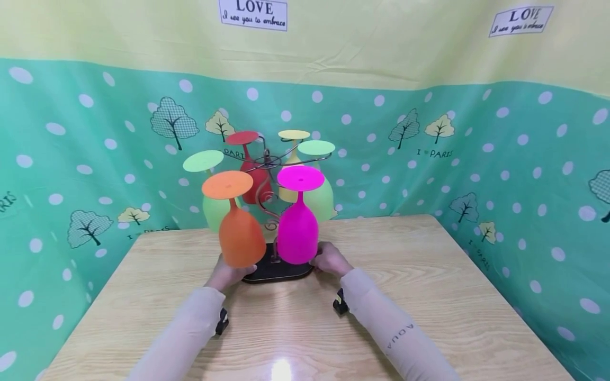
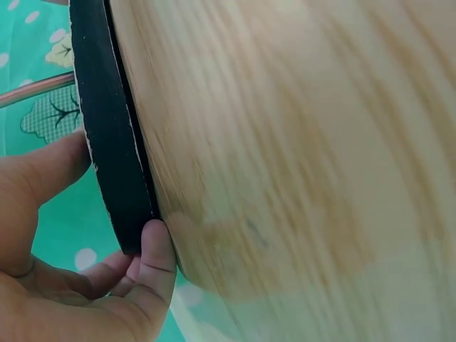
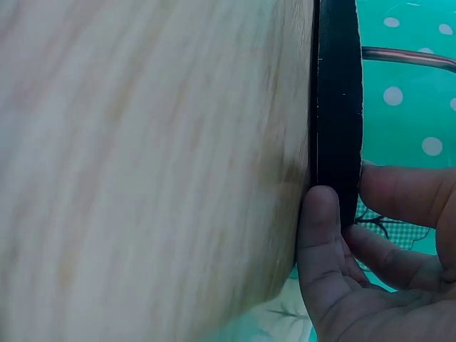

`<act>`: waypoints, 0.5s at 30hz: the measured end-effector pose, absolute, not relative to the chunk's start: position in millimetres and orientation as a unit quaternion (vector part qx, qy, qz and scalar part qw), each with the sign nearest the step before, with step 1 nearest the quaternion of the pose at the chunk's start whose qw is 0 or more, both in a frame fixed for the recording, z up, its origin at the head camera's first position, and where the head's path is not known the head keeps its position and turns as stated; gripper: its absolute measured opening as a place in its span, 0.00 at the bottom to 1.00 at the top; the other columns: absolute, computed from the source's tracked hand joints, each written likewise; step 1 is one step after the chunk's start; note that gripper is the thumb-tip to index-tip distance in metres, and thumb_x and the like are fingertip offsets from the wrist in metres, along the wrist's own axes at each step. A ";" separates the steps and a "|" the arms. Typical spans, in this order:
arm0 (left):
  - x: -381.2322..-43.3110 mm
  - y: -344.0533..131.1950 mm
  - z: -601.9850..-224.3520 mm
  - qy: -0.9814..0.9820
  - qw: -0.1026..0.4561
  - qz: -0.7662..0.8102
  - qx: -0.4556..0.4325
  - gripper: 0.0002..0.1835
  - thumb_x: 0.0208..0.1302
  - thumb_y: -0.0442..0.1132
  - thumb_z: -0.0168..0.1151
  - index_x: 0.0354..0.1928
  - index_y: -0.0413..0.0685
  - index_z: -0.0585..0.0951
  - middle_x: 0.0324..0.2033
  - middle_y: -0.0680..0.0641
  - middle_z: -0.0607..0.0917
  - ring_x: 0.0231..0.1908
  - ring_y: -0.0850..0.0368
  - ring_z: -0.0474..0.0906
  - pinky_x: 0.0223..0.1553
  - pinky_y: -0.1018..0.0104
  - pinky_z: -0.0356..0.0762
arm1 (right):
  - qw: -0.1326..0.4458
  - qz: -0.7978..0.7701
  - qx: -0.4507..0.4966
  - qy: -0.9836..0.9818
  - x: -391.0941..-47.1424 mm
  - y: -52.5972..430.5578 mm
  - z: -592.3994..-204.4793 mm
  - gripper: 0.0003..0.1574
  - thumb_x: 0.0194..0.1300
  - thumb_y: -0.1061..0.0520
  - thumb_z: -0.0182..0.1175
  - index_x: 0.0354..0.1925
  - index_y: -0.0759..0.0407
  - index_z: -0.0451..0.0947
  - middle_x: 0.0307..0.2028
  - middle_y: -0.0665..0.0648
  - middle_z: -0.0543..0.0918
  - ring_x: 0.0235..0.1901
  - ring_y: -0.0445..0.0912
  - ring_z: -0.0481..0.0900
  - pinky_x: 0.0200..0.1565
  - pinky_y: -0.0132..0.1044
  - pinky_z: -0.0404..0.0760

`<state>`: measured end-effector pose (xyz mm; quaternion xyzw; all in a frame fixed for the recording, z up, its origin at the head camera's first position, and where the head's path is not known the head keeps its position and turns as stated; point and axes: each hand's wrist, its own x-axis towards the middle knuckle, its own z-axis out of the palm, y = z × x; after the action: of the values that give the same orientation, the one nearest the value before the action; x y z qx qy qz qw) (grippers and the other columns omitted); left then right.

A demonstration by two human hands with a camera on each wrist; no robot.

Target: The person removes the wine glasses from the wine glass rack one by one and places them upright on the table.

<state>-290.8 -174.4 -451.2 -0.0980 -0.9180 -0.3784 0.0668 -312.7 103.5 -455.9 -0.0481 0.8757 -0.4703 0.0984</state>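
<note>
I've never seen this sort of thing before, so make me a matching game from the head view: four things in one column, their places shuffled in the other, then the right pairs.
Things
1. Orange goblet
2. Red goblet
3. Black rack base
4. Magenta goblet

Places
A. Hanging at the back, on the left
B. Hanging at the front, on the right
C. Hanging at the front, on the left
D. Low down, gripped by the left hand and the right hand

Right pairs: 1-C; 2-A; 3-D; 4-B
</note>
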 end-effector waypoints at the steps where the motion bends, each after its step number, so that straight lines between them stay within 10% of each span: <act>1: -291.6 -172.8 -451.4 -0.917 0.064 -0.381 -0.097 0.34 0.41 0.34 0.72 0.53 0.42 0.68 0.45 0.43 0.75 0.47 0.46 0.71 0.53 0.48 0.65 | 0.098 -0.470 -0.048 0.876 -313.0 105.1 -456.6 0.19 0.51 0.67 0.58 0.45 0.65 0.73 0.33 0.58 0.77 0.25 0.49 0.78 0.27 0.38 0.80; 15: -290.5 -157.1 -447.3 -0.933 0.043 -0.350 -0.068 0.26 0.43 0.38 0.71 0.46 0.42 0.73 0.40 0.45 0.78 0.43 0.47 0.73 0.50 0.49 0.69 | 0.082 -0.464 -0.059 0.880 -314.2 120.0 -456.9 0.22 0.48 0.66 0.58 0.46 0.65 0.74 0.34 0.58 0.79 0.25 0.50 0.78 0.27 0.38 0.80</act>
<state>-290.5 -157.1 -447.3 -0.0684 -0.9332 -0.3501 0.0429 -314.2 120.0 -456.9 -0.0587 0.8799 -0.4643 0.0821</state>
